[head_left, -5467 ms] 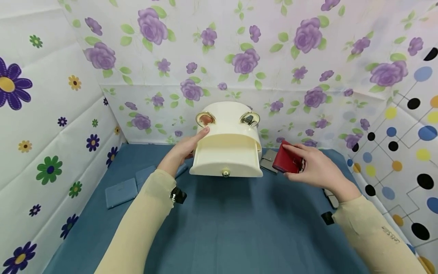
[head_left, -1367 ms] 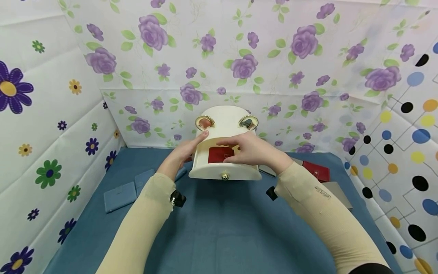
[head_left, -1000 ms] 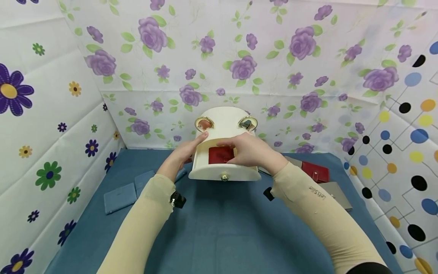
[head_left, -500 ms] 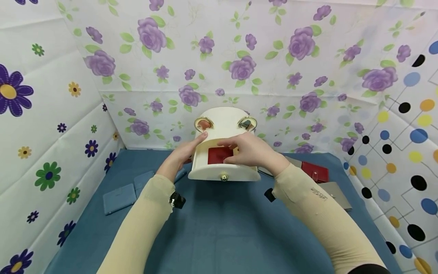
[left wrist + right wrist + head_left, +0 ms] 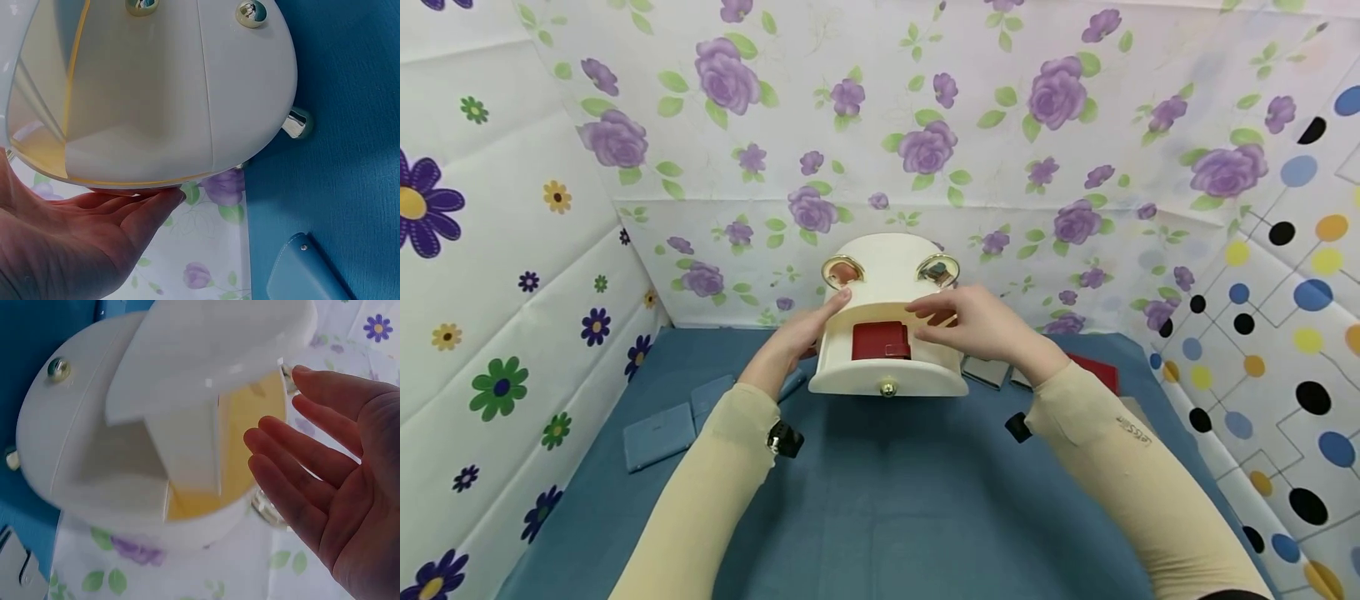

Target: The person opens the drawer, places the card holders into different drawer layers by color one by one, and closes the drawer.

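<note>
Fingers of the right hand [image 5: 976,321] are hanging apart in the head view, gripping nothing, just right of the red wallet [image 5: 872,340]. That is lying in the pulled-out drawer [image 5: 846,380] near frame centre, long axis apparently running left to right, strapped end pointing right. The left hand [image 5: 793,340] is bracing the cream box [image 5: 887,254], probably against shifting. In the left wrist view, its fingers are lying nearly straight along the box, lower left. The right wrist view is showing the right fingers empty, far right.
</note>
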